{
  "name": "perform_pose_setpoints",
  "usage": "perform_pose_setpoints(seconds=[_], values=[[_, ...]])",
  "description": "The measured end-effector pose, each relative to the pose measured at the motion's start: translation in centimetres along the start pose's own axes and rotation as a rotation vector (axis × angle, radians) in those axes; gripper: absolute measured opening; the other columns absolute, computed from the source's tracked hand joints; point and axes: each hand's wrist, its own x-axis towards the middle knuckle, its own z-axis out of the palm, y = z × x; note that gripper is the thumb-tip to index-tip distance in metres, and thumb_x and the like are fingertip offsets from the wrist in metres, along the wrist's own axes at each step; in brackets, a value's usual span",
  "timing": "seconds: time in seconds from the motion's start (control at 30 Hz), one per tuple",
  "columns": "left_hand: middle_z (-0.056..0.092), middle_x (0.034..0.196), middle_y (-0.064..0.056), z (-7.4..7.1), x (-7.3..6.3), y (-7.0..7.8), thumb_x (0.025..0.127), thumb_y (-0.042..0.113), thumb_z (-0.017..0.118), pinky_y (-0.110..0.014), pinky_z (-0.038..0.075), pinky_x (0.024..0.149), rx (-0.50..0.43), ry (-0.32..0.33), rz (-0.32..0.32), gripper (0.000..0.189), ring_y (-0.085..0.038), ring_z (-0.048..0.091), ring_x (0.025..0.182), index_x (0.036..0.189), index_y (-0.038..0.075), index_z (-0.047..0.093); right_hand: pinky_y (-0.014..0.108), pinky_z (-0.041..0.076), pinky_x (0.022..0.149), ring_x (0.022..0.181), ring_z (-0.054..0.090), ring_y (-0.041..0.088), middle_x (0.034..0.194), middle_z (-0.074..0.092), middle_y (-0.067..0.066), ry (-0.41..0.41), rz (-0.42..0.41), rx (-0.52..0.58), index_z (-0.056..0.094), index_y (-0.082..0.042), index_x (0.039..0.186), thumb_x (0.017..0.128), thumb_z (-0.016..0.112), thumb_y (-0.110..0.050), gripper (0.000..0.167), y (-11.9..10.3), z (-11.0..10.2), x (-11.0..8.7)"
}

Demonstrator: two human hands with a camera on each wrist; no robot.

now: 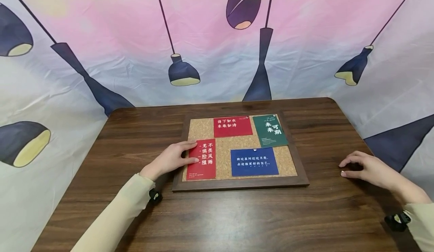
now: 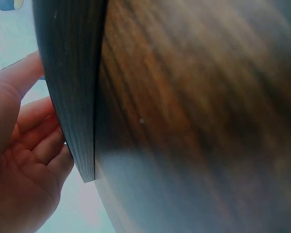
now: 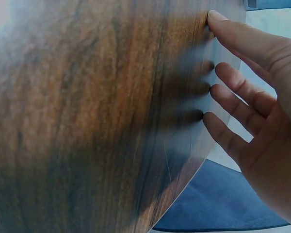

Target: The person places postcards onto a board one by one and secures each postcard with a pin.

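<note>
A cork board [image 1: 222, 150] in a dark wooden frame lies on the table, bearing several cards. My left hand [image 1: 169, 158] reaches over the frame's left side, its thumb and a finger touching the upright red card [image 1: 205, 171] at lower left. In the left wrist view the frame edge [image 2: 72, 97] hides the fingertips of that hand [image 2: 34, 155]. At the top of the board are a wide red card [image 1: 233, 131] and a slightly tilted green card [image 1: 271, 137]. A blue card [image 1: 254, 169] sits below, with a pin [image 1: 255, 150] at its top edge. My right hand [image 1: 373, 171] rests by the table's right edge, fingers loosely bent, holding nothing.
The dark wood-grain table [image 1: 230, 218] extends around the board. Behind it hangs a pastel cloth [image 1: 217, 75] printed with dark lamps. A black wrist device [image 1: 155, 196] is on the left arm, and another device [image 1: 397, 221] on the right.
</note>
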Motion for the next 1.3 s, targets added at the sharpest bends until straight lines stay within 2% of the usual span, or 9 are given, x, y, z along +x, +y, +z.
perform_pose_setpoints(seconds=[0.2, 0.33, 0.57, 0.87, 1.13, 1.3], values=[[0.044, 0.155, -0.013, 0.00, -0.03, 0.05, 0.090, 0.040, 0.076, -0.052, 0.041, 0.108, -0.008, 0.001, -0.014, 0.071, -0.033, 0.041, 0.142, 0.148, 0.007, 0.051, 0.026, 0.048, 0.071, 0.088, 0.057, -0.001, 0.098, 0.061, -0.011, 0.032, -0.051, 0.001, 0.072, -0.027, 0.095, 0.083, 0.084, -0.026, 0.017, 0.23, 0.24, 0.30], [0.044, 0.155, -0.013, 0.00, -0.04, 0.17, 0.091, 0.039, 0.076, -0.051, 0.041, 0.109, -0.014, 0.001, -0.013, 0.070, -0.033, 0.041, 0.142, 0.148, 0.007, 0.051, 0.025, 0.047, 0.067, 0.082, 0.053, -0.004, 0.093, 0.059, -0.014, 0.033, -0.079, 0.011, 0.071, -0.025, 0.094, 0.083, 0.084, -0.022, 0.018, 0.33, 0.31, 0.21], [0.045, 0.155, -0.013, 0.07, 0.04, 0.17, 0.091, 0.039, 0.076, -0.051, 0.040, 0.110, -0.014, 0.006, -0.010, 0.070, -0.032, 0.041, 0.142, 0.148, 0.007, 0.052, 0.024, 0.045, 0.063, 0.075, 0.051, -0.005, 0.085, 0.058, -0.017, 0.007, -0.033, 0.036, 0.068, -0.026, 0.088, 0.086, 0.082, -0.023, 0.014, 0.21, 0.12, 0.06], [0.046, 0.153, -0.014, 0.15, 0.05, 0.15, 0.090, 0.038, 0.077, -0.050, 0.040, 0.110, -0.004, 0.014, 0.000, 0.069, -0.032, 0.042, 0.141, 0.147, 0.006, 0.053, 0.023, 0.043, 0.062, 0.073, 0.049, -0.005, 0.080, 0.057, -0.019, -0.018, -0.028, 0.042, 0.068, -0.027, 0.084, 0.086, 0.081, -0.023, 0.013, 0.15, 0.25, 0.16], [0.045, 0.154, -0.014, 0.12, -0.01, 0.23, 0.090, 0.037, 0.077, -0.050, 0.040, 0.110, -0.009, 0.011, -0.001, 0.069, -0.032, 0.041, 0.142, 0.147, 0.006, 0.052, 0.023, 0.043, 0.062, 0.070, 0.054, -0.002, 0.079, 0.063, -0.017, -0.102, 0.041, 0.082, 0.072, -0.026, 0.085, 0.091, 0.076, -0.029, 0.008, -0.17, -0.13, 0.20], [0.045, 0.154, -0.014, 0.10, -0.01, 0.17, 0.090, 0.037, 0.076, -0.050, 0.040, 0.110, -0.007, 0.006, -0.003, 0.070, -0.032, 0.041, 0.142, 0.148, 0.006, 0.052, 0.023, 0.044, 0.062, 0.070, 0.055, -0.002, 0.078, 0.064, -0.018, -0.087, 0.047, 0.079, 0.072, -0.030, 0.083, 0.090, 0.077, -0.027, 0.009, -0.37, -0.13, 0.27]])
